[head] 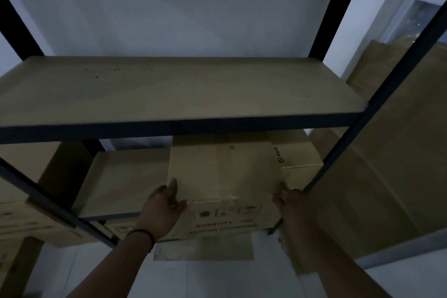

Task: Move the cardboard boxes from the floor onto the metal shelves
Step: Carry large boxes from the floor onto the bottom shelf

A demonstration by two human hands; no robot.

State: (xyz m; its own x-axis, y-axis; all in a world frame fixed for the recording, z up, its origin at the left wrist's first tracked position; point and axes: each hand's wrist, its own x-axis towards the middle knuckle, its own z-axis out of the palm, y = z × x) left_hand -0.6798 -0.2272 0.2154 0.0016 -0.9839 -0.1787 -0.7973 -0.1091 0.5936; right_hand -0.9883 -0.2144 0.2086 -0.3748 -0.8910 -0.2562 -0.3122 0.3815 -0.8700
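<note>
Under the upper shelf (169, 89), the box (225, 176) sits partly on the lower shelf (116, 181), its near end overhanging the front edge. Left hand (164, 205) grips the near left corner; right hand (287, 198) grips the near right edge. Pushed crooked, the box could likely catch the right upright (338, 152) or jam against the box behind (302, 152). Released too early, its overhanging end might tip off toward the floor.

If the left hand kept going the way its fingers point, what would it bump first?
Probably nothing new: the left hand already grips the cardboard box, fingers lying along its left edge. Beyond looks free; depth unclear.
</note>
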